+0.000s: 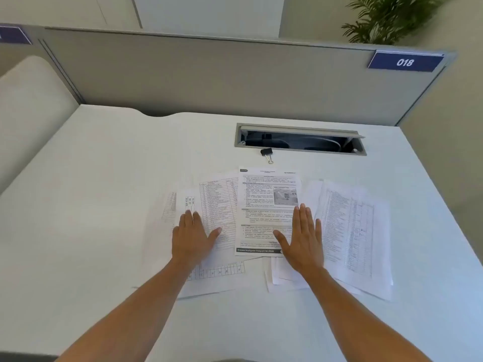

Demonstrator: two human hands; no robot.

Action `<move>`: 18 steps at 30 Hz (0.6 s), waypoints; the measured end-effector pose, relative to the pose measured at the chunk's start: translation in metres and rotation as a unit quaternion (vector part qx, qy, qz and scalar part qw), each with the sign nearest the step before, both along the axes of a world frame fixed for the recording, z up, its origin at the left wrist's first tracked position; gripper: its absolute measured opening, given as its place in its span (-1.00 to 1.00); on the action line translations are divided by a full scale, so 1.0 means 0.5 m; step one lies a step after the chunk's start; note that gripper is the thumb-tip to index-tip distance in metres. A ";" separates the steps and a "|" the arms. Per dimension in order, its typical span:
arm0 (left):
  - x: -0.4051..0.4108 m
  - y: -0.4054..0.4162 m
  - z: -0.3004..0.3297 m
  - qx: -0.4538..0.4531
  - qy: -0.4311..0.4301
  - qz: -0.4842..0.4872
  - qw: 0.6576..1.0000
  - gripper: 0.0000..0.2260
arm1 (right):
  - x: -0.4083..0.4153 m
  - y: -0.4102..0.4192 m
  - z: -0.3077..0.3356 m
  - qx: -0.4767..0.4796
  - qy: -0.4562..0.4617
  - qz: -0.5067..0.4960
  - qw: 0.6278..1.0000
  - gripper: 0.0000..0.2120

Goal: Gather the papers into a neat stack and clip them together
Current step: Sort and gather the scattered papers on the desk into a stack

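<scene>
1. Left hand (192,237) and right hand (303,241): fingers straight, flat on the papers (266,212), probably to slide them together.
2. Papers fanned across the desk (78,192), unstacked.
3. Clip (266,153) lies beyond them, untouched; looks closed, blurry.

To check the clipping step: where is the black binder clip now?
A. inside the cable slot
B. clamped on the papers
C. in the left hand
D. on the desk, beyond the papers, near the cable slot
D: the binder clip lies on the desk between the papers and the cable slot, untouched.
</scene>
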State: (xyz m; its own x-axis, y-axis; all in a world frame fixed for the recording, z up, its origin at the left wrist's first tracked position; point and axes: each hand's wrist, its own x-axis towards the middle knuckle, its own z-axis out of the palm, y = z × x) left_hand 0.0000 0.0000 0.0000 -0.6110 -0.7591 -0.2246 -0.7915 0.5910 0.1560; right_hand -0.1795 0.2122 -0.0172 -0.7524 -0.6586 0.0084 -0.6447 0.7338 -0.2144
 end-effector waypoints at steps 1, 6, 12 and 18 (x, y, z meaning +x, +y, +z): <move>-0.001 0.006 -0.003 0.002 -0.019 0.016 1.000 -0.14 | 0.007 0.003 -0.005 0.019 -0.016 -0.008 1.000 -0.14; -0.014 0.024 0.000 0.003 -0.026 0.051 0.998 -0.09 | 0.026 0.010 -0.032 0.061 -0.076 -0.026 0.995 -0.12; -0.049 0.026 0.020 0.117 0.042 0.149 0.981 -0.03 | 0.033 0.009 -0.040 0.063 -0.087 -0.046 0.993 -0.11; -0.067 0.026 0.018 0.151 0.059 0.199 0.966 -0.03 | 0.012 -0.015 -0.019 0.062 -0.112 -0.093 0.987 0.00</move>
